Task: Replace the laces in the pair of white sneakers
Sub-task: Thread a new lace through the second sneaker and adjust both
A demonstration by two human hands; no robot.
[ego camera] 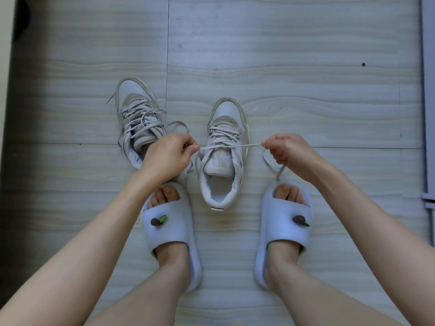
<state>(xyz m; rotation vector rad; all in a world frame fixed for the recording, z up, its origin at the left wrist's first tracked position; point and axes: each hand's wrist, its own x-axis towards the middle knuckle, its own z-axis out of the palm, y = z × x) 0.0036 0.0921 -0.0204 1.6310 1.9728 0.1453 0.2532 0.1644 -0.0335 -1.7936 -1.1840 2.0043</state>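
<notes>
Two white sneakers stand on the floor, toes pointing away from me. The left sneaker (pixel 137 114) is laced loosely, and my left hand partly covers its heel. The right sneaker (pixel 224 156) sits between my feet with its tongue pulled up. A pale lace (pixel 231 146) stretches taut across its top eyelets. My left hand (pixel 168 156) pinches one end of that lace. My right hand (pixel 290 152) pinches the other end, and the loose tail hangs down from my fingers toward my right foot.
My feet wear pale blue slides, the left slide (pixel 171 234) and the right slide (pixel 282 231), just in front of the sneakers. Pale wood-grain floor tiles (pixel 306 78) spread all around. A dark edge (pixel 9 90) runs down the left side, a pale frame (pixel 428 90) down the right.
</notes>
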